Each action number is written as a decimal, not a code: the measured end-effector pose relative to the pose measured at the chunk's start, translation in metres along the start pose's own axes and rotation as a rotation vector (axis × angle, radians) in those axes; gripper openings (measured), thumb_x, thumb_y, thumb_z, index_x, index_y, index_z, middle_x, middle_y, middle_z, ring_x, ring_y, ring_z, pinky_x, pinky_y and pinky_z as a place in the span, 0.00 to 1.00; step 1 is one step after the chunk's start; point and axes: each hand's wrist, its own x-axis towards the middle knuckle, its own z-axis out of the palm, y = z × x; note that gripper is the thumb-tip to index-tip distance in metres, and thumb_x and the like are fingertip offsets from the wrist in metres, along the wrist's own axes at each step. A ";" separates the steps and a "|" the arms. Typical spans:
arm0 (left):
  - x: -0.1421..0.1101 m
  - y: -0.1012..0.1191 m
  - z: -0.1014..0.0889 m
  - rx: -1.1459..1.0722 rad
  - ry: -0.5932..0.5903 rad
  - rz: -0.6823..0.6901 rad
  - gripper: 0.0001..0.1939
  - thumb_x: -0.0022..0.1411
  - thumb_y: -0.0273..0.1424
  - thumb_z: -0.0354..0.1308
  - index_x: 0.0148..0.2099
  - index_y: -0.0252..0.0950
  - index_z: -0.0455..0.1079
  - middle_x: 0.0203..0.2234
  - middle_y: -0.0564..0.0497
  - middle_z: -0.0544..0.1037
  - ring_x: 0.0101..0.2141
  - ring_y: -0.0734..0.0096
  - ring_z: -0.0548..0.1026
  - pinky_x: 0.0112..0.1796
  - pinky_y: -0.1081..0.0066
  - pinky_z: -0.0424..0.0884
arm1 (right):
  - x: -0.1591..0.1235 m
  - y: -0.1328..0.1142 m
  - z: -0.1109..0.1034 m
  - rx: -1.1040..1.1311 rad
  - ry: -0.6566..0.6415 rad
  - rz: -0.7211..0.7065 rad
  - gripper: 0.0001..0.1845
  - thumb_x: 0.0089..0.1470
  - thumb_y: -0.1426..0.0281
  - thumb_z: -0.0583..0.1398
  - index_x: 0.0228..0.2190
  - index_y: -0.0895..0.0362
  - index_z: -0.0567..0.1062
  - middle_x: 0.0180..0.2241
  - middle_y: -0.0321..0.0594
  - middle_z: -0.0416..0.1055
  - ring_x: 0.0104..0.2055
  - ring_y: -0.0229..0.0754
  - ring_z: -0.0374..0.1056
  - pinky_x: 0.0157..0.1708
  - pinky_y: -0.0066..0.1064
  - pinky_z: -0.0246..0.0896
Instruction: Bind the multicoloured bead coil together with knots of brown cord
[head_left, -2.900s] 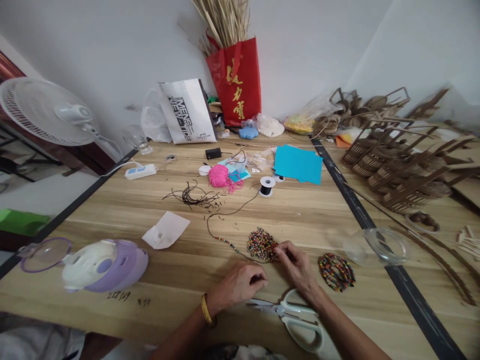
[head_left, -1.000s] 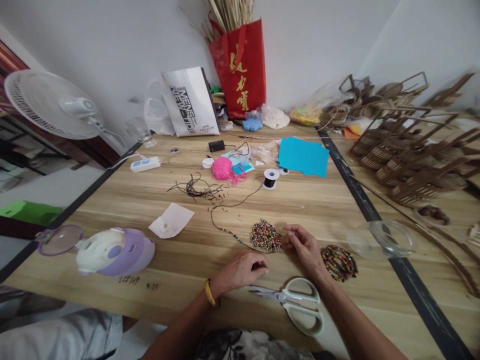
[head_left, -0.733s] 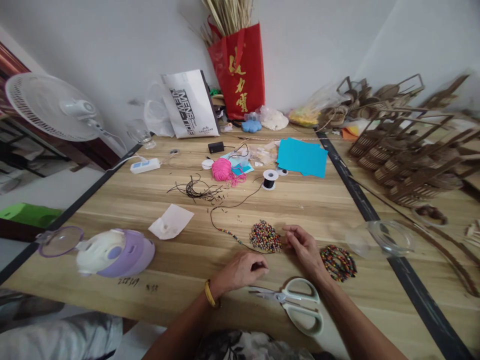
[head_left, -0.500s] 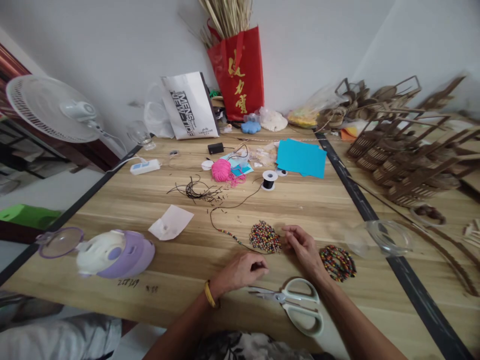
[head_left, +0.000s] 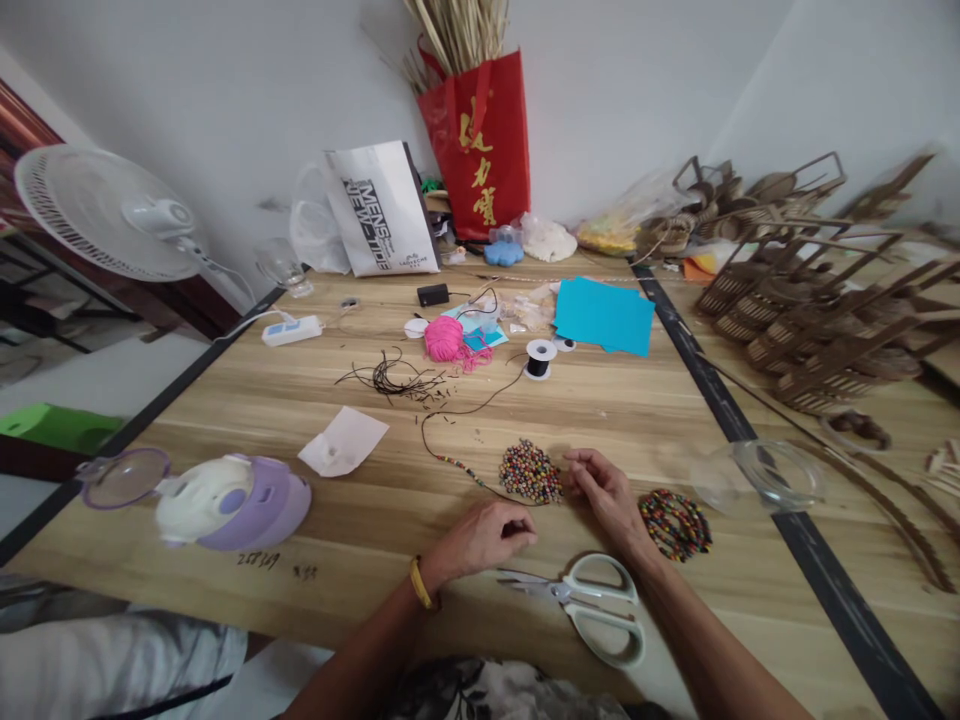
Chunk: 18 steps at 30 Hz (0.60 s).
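Observation:
My left hand (head_left: 487, 538), wearing a yellow bracelet (head_left: 420, 583), rests on the table with its fingers curled; what they hold, if anything, is hidden. Just beyond its knuckles runs a thin black cord (head_left: 489, 400) carrying a short row of coloured beads (head_left: 459, 466). My right hand (head_left: 606, 492) has its fingers bent loosely, with thumb and fingertips slightly apart at the right edge of a pile of loose multicoloured beads (head_left: 529, 472). Beside the right wrist lies a coil of strung beads (head_left: 675, 525). Scissors (head_left: 559, 592) with pale handles lie between my forearms.
Farther back are a black cord spool (head_left: 538, 360), pink yarn (head_left: 444, 340), cut cord pieces (head_left: 394, 378) and blue sheets (head_left: 604, 316). To the left are white paper (head_left: 343, 442) and a purple-white device (head_left: 236, 502). Woven baskets (head_left: 810, 330) and a clear container (head_left: 776, 475) stand right.
The view has shifted very slightly. Both hands, the beads and the cord stay practically where they were.

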 end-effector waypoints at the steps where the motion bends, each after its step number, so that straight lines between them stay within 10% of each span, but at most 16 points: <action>1: 0.000 -0.001 0.000 0.004 0.002 0.006 0.08 0.59 0.29 0.56 0.36 0.33 0.77 0.26 0.52 0.78 0.26 0.75 0.70 0.28 0.78 0.61 | 0.000 -0.001 0.000 0.011 0.002 0.004 0.24 0.50 0.49 0.61 0.37 0.57 0.71 0.19 0.32 0.63 0.20 0.35 0.57 0.21 0.27 0.53; 18: -0.001 0.001 -0.001 -0.005 -0.014 -0.015 0.08 0.59 0.29 0.56 0.36 0.34 0.77 0.28 0.52 0.79 0.27 0.75 0.70 0.29 0.78 0.61 | -0.001 -0.004 0.002 0.050 -0.017 0.021 0.23 0.50 0.51 0.62 0.37 0.57 0.70 0.19 0.32 0.62 0.21 0.36 0.57 0.21 0.27 0.52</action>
